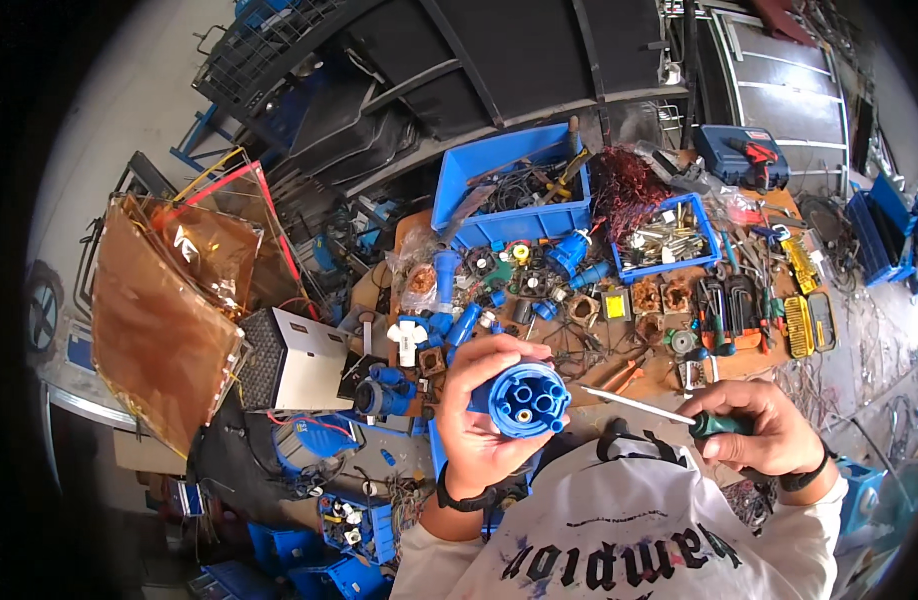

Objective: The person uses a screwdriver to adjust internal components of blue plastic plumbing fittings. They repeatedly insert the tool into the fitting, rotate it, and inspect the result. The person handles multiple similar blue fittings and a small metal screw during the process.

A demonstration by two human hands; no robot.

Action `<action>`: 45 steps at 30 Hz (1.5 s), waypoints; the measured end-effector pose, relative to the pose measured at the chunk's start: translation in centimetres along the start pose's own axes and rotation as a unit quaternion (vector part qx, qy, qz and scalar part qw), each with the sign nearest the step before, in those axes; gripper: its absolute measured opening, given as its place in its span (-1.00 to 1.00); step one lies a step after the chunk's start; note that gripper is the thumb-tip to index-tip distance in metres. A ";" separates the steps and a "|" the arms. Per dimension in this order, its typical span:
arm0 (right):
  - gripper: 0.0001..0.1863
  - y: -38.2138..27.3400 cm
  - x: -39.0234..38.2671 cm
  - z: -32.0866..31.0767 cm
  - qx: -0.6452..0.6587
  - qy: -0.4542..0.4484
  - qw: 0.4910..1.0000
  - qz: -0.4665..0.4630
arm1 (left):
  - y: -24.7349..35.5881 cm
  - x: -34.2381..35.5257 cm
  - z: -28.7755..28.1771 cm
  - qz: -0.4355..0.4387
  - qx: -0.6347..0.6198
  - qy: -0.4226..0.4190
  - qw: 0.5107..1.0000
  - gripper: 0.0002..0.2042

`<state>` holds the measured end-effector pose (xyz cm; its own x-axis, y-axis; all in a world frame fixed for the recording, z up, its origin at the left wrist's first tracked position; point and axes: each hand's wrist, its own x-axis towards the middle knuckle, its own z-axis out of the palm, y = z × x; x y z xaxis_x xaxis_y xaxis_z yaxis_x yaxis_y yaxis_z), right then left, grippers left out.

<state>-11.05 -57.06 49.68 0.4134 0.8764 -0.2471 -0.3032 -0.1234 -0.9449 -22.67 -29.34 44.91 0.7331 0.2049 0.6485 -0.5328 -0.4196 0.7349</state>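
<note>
My left hand [475, 452] is wrapped round a blue round industrial connector [514, 418], its open face turned up toward me. Inside the round rim several blue tubular sleeves show, with a small brass-coloured piece in one of them. In my right hand [779, 435] is a screwdriver [717, 425] with a dark green handle and a long metal shaft. The shaft slants left toward the connector, and its tip stays a little apart from it. Both hands are above the near edge of the cluttered wooden workbench [569, 370].
A large blue crate [514, 230] of cables and tools stands at the back, beside a shallow blue tray [619, 268] of metal parts. Pliers [624, 375] lie just ahead of my hands. At the right are clamps [744, 310] and a yellow bit case [800, 328]; a speaker-like box [314, 360] stands left.
</note>
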 end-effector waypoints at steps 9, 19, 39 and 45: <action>-0.61 5.2 0.1 -0.4 0.107 0.031 0.993 0.025 | -0.2 -0.6 1.0 -0.020 -0.073 0.022 0.997 -0.34; -0.66 10.3 2.5 -1.0 0.120 0.067 0.989 0.054 | -0.3 -1.1 1.0 -0.028 -0.059 0.020 0.998 -0.35; -0.75 16.2 7.5 -1.2 0.242 0.113 0.958 0.108 | -0.1 -1.4 -1.8 -0.004 0.210 -0.009 0.978 -0.33; -0.67 14.2 7.7 0.2 0.213 0.103 0.969 0.064 | 0.4 -0.6 -2.4 0.007 0.275 -0.035 0.961 -0.35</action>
<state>-12.32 -51.93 34.40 0.4978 0.7496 -0.4361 -0.6725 0.0161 -0.7399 -24.35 -27.57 45.31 0.7643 0.1433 0.6287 -0.2530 -0.8301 0.4968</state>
